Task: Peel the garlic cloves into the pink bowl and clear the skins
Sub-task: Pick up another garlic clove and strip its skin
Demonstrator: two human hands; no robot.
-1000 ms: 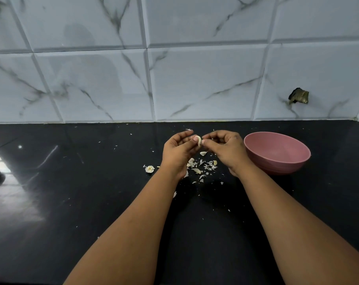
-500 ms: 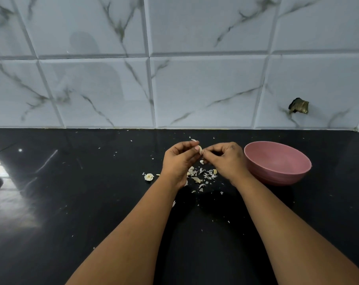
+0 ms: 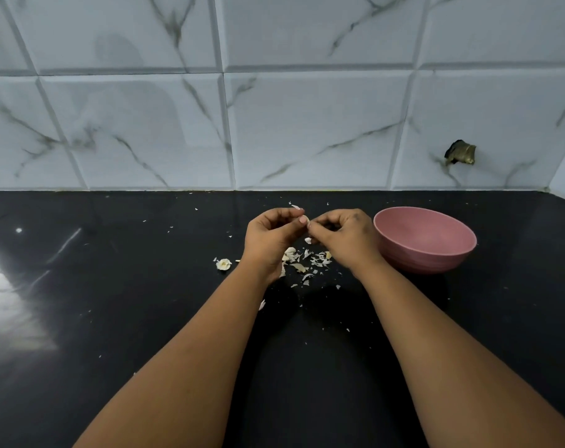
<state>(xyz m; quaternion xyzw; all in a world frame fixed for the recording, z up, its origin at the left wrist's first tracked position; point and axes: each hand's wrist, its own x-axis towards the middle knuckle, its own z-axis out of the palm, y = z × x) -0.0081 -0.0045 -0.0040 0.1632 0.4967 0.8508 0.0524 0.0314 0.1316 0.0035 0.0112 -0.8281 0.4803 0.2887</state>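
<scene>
A polished black stone-like countertop [image 3: 113, 318] mirrors window light along its left edge, its gloss broken by dry, papery garlic skins [image 3: 307, 260] scattered near its middle. Toward the back right, a pink bowl [image 3: 430, 250] shows a matt, faintly ribbed outer wall, seemingly plastic. Behind the countertop's back edge, smooth wall tiles [image 3: 307, 124] with a grey-veined marble look carry a soft sheen, and a dull brass-coloured metal fitting [image 3: 461, 153] juts from one.
</scene>
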